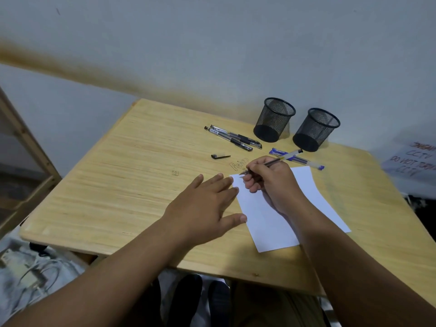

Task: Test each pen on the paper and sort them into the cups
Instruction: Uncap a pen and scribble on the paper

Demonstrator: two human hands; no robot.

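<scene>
My right hand (266, 182) grips an uncapped black pen (282, 159), whose tip touches the top left corner of the white paper (271, 220). Resting flat with fingers spread, my left hand (207, 204) presses on the paper's left edge. The pen's black cap (220, 156) lies on the table beyond my left hand. Two capped black pens (232, 137) lie side by side to the left of the cups. Blue pens (304, 160) lie just past my right hand. Both black mesh cups (273, 119) (315, 129) stand upright at the back and look empty.
The wooden table (118, 185) stands against a pale wall. A sheet with handwritten words (411, 161) hangs off to the right. A wooden frame (26, 142) stands on the left, and cables lie on the floor (30, 274) below the table's left edge.
</scene>
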